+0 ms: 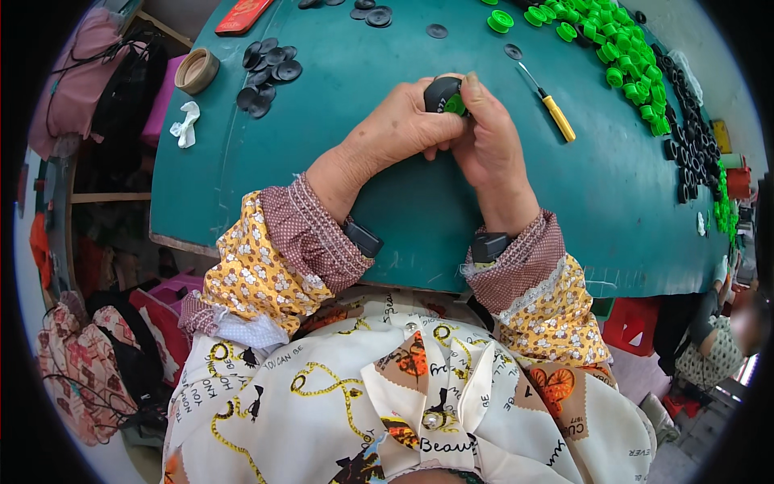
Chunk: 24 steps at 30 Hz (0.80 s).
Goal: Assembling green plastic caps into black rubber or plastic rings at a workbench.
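Both my hands meet above the green tabletop [403,226], closed around one small toy wheel [439,93] with a black tyre and a bright green hub. My left hand [395,125] wraps it from the left, its thumb pressed across the lower side. From the right, my right hand [493,141] grips it with the thumb up along its edge. The fingers hide much of the wheel, so how deep the hub sits in the tyre cannot be seen. A screwdriver [556,117] with a yellow handle lies to the right of my right hand.
Black discs [270,73] lie in a loose pile at left, near a tape roll [197,71] and crumpled white tissue [185,125]. Green hubs [625,52] and black tyres [689,153] spread along the right. A red flat case [242,16] lies far left. Another person [717,347] sits at right.
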Motion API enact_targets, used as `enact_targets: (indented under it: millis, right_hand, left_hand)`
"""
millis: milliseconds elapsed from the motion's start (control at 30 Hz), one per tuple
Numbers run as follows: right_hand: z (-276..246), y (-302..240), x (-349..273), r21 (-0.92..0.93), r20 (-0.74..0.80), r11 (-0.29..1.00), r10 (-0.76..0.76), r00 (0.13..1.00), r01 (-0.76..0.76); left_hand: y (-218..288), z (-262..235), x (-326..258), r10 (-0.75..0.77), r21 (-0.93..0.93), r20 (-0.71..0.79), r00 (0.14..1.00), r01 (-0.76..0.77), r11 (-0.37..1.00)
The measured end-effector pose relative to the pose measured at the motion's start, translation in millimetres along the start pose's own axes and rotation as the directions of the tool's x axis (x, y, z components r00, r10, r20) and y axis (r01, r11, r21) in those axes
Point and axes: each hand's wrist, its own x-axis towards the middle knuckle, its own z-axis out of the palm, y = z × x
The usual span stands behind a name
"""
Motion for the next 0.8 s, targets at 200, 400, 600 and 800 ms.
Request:
enact_targets:
  millis: [200,400,600,800]
  right_hand:
    - [1.7,5.9,7.6,-0.229,-0.188,0.929,-0.336,0.923,0.292]
    - [2.2,-0.4,-0.2,-0.227,-0.069,0.944,-0.26,0.963,0.239]
    - [-1.3,-1.0,1.6,-0.332,-0.019,0.923,-0.21,0.977,0.192]
    - [3.6,-3.3,-3.6,-0.193,-0.019,0.976,-0.101,0.995,0.095]
  left_hand:
    - [-1.3,-12.9,3.4,0.037,-0.11,-0.188,0.982,-0.058,0.992]
    - [-4.8,1.1,3.9,0.091,-0.159,-0.214,0.973,-0.126,0.979]
    - [2.9,1.7,1.7,0.067,-0.007,-0.164,0.984,-0.069,0.998]
    - [7.6,0.7,-1.2,0.026,-0.001,-0.027,0.999,-0.026,1.0]
